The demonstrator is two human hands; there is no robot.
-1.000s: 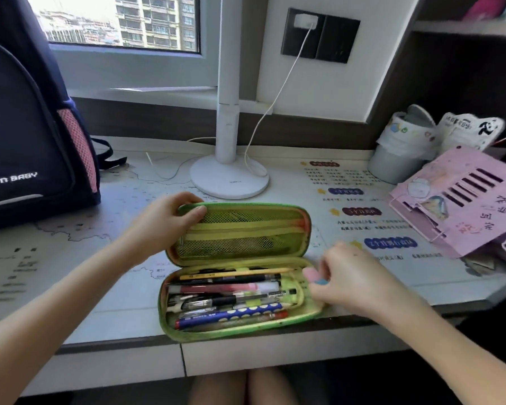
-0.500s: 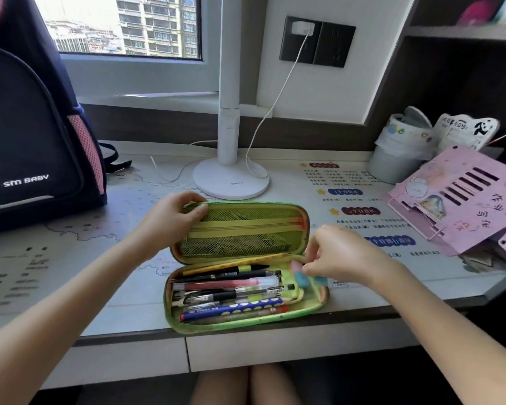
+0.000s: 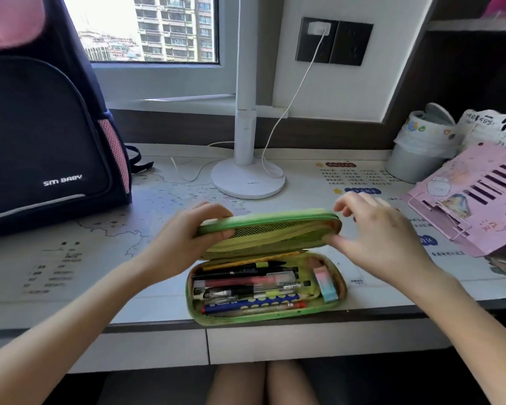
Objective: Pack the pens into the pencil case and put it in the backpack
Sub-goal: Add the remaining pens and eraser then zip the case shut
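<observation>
A green pencil case (image 3: 270, 315) lies at the desk's front edge, its lid (image 3: 269, 222) half lowered over the tray. Several pens (image 3: 246, 287) lie side by side in the tray, with a pink-and-blue eraser (image 3: 325, 283) at the right end. My left hand (image 3: 184, 238) grips the lid's left end. My right hand (image 3: 377, 238) touches the lid's right end, thumb against the inner mesh, fingers spread above. A dark backpack (image 3: 41, 135) with pink mesh side pockets stands upright at the left back of the desk.
A white lamp base (image 3: 248, 179) and pole stand behind the case, with a white charging cable (image 3: 278, 124) running to a wall socket. A pink book stand (image 3: 479, 200) and a grey cup (image 3: 415, 162) sit at the right. A printed mat (image 3: 129, 258) covers the desk.
My right hand has left the eraser in the tray's right end and risen to the lid. The lid has tipped forward from nearly flat-open to half lowered. My left hand stays on its left end.
</observation>
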